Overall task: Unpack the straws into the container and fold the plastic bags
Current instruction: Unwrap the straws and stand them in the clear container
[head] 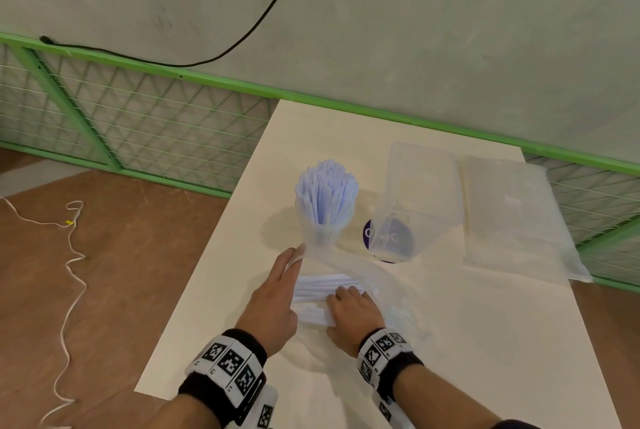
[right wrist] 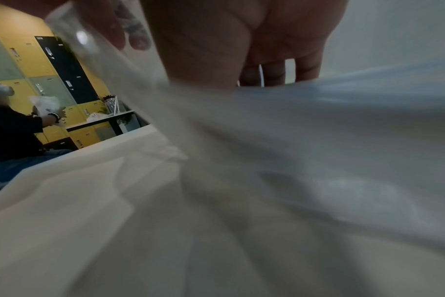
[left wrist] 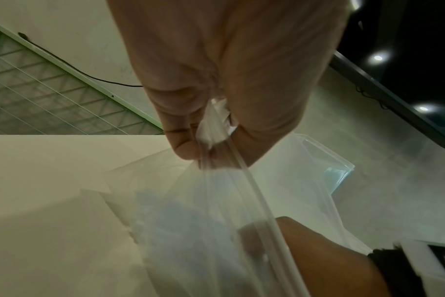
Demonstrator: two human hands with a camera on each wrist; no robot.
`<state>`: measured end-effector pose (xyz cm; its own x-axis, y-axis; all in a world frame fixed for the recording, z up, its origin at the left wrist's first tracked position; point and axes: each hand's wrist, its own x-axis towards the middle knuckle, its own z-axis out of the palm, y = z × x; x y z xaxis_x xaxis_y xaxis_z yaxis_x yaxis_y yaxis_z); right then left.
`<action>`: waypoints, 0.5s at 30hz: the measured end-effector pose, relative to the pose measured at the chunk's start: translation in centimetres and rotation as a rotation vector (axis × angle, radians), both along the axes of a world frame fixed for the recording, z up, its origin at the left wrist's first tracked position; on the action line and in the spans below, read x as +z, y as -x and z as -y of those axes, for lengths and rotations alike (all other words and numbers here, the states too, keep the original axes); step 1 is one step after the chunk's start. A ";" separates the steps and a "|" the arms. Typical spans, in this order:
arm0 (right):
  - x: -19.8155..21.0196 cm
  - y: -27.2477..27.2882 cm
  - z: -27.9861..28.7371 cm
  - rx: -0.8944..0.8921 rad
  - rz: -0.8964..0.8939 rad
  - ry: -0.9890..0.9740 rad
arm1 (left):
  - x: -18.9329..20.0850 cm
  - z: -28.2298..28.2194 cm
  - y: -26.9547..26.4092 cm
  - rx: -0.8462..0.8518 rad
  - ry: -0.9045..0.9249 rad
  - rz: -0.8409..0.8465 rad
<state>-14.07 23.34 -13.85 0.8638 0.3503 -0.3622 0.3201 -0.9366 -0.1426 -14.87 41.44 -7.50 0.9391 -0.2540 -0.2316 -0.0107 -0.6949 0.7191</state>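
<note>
Bag [head: 367, 276] lies mid-table, thin slippery film: left hand [head: 273, 293] pinches its zip rim, right hand [head: 349, 310] is inside, fingers curled round the loose straws [head: 311, 290], which look light, stiff, prone to scatter, so grab mid-bundle for the container [head: 322, 227].

Left hand [head: 273, 300]: holds the edge of a clear plastic bag [head: 360, 276], index finger stretched forward.
Right hand [head: 349, 310]: fingers curled on a bundle of straws [head: 322, 284] inside the bag.
Cup [head: 323, 231]: upright, full of pale blue straws, just behind the bag.
Container [head: 420, 196]: clear, right of the cup.
Flat bags [head: 512, 217]: at the right edge of the white table [head: 485, 342].
</note>
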 end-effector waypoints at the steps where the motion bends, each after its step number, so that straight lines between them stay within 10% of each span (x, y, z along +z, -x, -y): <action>1: 0.2 0.1 0.0 -0.014 -0.005 -0.023 | 0.0 -0.1 0.0 0.001 -0.001 0.001; 15: 4.7 2.3 2.8 -0.616 0.150 -1.072 | -0.4 -0.4 -0.2 0.007 0.016 0.014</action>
